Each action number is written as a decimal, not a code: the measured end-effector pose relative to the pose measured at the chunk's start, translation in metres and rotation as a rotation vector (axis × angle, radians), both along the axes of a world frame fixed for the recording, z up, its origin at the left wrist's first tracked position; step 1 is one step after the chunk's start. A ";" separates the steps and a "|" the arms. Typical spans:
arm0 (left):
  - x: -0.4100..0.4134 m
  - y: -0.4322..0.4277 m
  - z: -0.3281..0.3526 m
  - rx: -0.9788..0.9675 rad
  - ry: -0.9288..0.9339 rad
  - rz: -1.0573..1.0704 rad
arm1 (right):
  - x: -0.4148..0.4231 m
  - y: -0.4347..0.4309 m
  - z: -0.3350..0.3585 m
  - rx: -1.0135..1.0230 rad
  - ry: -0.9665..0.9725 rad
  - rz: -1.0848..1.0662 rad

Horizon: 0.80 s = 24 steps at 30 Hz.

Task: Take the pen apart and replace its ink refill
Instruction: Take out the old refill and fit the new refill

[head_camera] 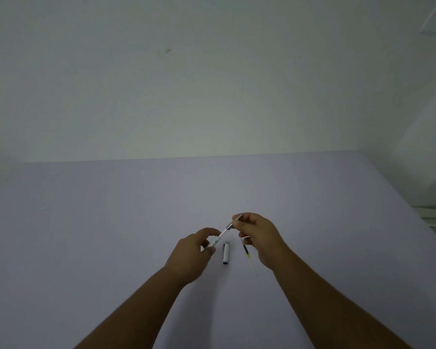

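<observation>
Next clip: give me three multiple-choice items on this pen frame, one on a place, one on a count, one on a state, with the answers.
1. Where does the cap lie?
A. On the table between the hands
B. In the left hand
C. At the table's far edge

2. How many loose pieces lie on the table?
A. None
B. Two
C. Five

3. What state is the pen in?
A. Capped and whole
B. Lying untouched
C. Held at both ends, tip section pulled away from the barrel

Answers: 1 A, it rests between the left hand and right hand. 2 B, the cap and a refill. 3 C, a thin white tube shows between the two parts.
</observation>
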State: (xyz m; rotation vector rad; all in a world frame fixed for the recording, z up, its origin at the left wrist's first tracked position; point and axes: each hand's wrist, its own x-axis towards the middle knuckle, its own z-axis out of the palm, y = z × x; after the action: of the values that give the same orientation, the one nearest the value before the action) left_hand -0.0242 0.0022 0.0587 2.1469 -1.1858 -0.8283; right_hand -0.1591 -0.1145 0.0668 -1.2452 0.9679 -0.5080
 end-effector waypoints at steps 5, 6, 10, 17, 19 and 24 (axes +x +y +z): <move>-0.005 -0.003 0.004 -0.022 -0.020 0.045 | 0.001 0.007 -0.001 -0.065 0.056 0.137; -0.006 -0.003 0.006 -0.026 -0.031 0.049 | 0.001 0.007 -0.001 -0.063 0.049 0.142; -0.006 -0.003 0.010 -0.058 -0.075 0.054 | 0.003 0.007 0.000 -0.038 0.075 0.135; -0.007 -0.004 0.015 -0.091 -0.101 0.050 | 0.012 0.012 -0.004 0.023 0.050 0.021; -0.006 -0.004 0.016 -0.095 -0.110 0.054 | 0.015 0.013 -0.004 0.014 0.108 0.011; -0.002 -0.005 0.018 -0.106 -0.115 0.073 | 0.014 0.017 -0.004 0.069 -0.037 0.042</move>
State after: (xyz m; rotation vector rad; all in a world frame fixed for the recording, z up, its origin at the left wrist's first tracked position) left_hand -0.0265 -0.0027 0.0767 2.1613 -1.1728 -0.6034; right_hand -0.1453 -0.0973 0.0624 -1.1883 0.9189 -0.4598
